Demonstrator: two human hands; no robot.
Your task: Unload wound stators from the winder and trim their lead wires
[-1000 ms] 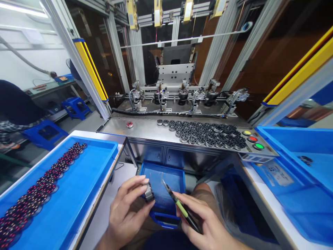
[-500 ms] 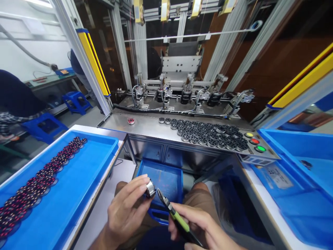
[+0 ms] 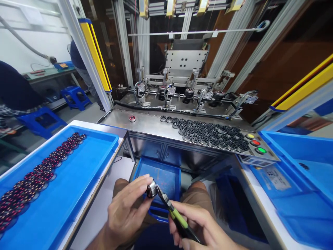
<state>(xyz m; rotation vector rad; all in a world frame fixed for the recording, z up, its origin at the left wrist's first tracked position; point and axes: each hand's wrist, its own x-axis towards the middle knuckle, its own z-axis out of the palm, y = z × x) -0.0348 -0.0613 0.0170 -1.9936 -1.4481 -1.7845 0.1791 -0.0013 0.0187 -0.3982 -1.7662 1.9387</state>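
Between the fingertips and thumb of my left hand (image 3: 128, 205) is a small round motor stator (image 3: 153, 189) with a silvery rim, turned on its side. My right hand (image 3: 197, 222) is wrapped round the green and black handles of a pair of cutting pliers (image 3: 179, 218). The plier tips point up and left, right at the stator's edge; whether they touch it I cannot tell. One stator with red windings (image 3: 132, 118) sits apart on the metal ledge (image 3: 148, 125). Several dark, unwound stators (image 3: 208, 133) stand packed together farther right.
A blue tray (image 3: 78, 177) at left holds rows of red-wound stators (image 3: 44, 170). Below my hands is another blue tray (image 3: 158, 173). The winding machine (image 3: 187, 76) stands ahead, with coloured buttons (image 3: 255, 142) at right. A blue bin (image 3: 293, 146) stands far right. A seated person (image 3: 15, 90) is at left.
The stator has turned in my left fingers, showing more of its face. The plier tips have come up against or very near its edge. The camera view has shifted slightly.
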